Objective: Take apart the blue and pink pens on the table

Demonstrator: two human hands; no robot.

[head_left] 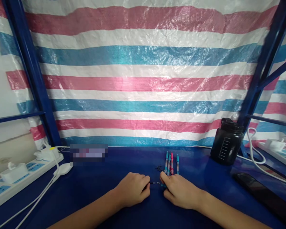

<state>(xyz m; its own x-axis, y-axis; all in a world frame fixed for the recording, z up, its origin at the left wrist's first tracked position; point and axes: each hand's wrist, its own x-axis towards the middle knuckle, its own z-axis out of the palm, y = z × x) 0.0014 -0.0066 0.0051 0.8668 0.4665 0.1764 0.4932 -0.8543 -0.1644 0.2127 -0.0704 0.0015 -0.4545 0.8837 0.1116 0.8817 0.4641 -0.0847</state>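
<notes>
My left hand (133, 190) is closed, its thumb and fingers pinching a thin pen refill (154, 183) whose tip points right. Opposite it, my right hand (181, 191) is closed around a teal pen part (162, 185), mostly hidden by the fingers. The refill's tip is close to that part; whether they touch I cannot tell. Just beyond my right hand lie teal pens (166, 160) and a pink pen (172, 162), side by side and pointing away. Several small dark pieces (159, 168) lie left of the pens.
A black bottle (227, 143) stands at the back right, with a dark phone (259, 194) in front of it. White power strips (26, 178) and cables (41, 192) lie at the left, more at the right. Striped sheeting (143, 82) hangs behind the blue tabletop (124, 160).
</notes>
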